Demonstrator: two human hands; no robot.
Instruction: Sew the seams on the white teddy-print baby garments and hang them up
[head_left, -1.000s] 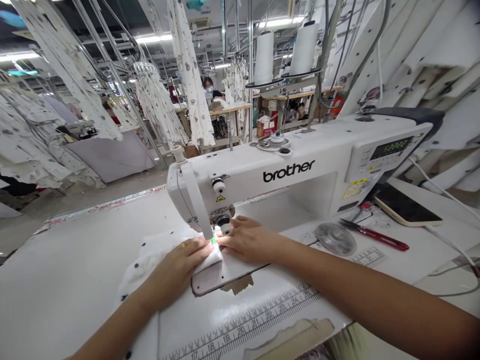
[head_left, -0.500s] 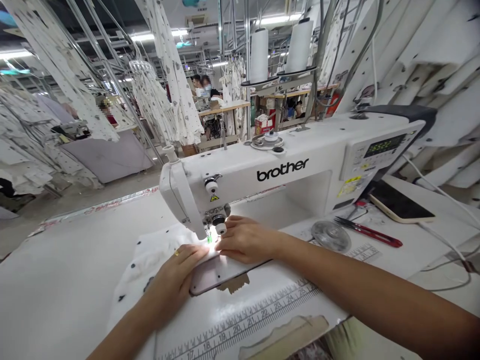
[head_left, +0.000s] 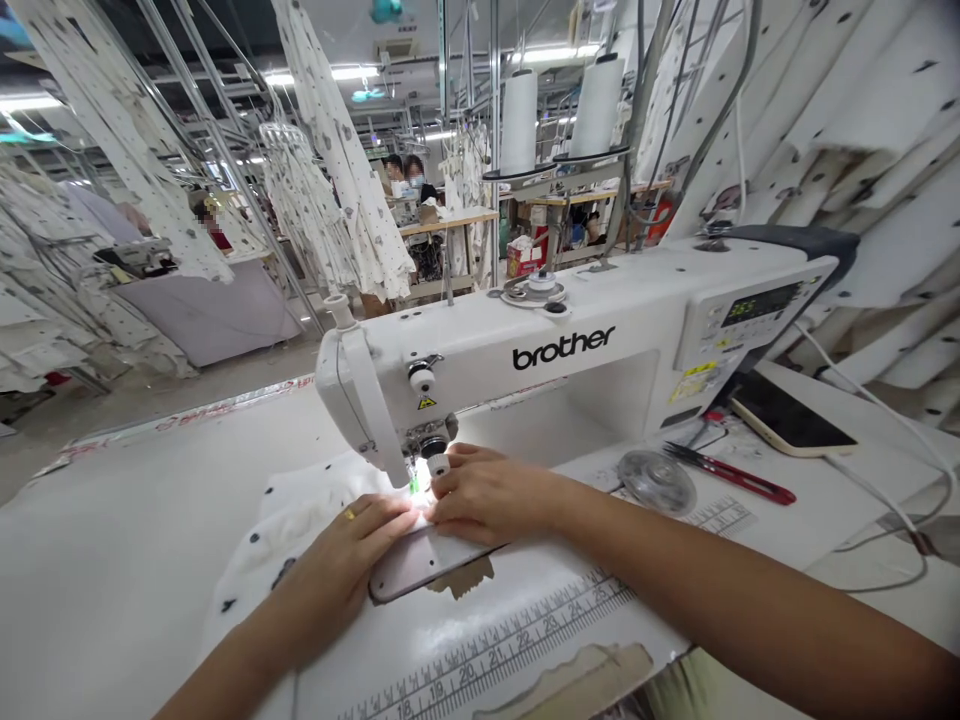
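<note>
White cloth with dark spots (head_left: 255, 540) lies on the sewing machine's bed, partly under the needle area. My left hand (head_left: 360, 545), a ring on one finger, rests flat on this cloth, fingers stretched towards the needle. From the other side my right hand (head_left: 487, 495) reaches in, its fingers bent and pressed together at the cloth's edge beside the presser foot (head_left: 413, 484). The fingertips of both hands almost meet in the lamp's bright glare, which washes out the cloth there. Above them stands the white sewing machine head (head_left: 375, 400).
Right of the machine bed lie red-handled thread snips (head_left: 735, 474), a clear round dish (head_left: 657, 482) and a phone (head_left: 791, 408) with a cable. A printed ruler (head_left: 495, 660) runs along the table front. Thread cones (head_left: 519, 122) stand behind; spotted garments hang around, and people sit farther back.
The view has shifted slightly. Both hands stay by the needle, the fingertips a little closer together. The digits on the machine's display have changed.
</note>
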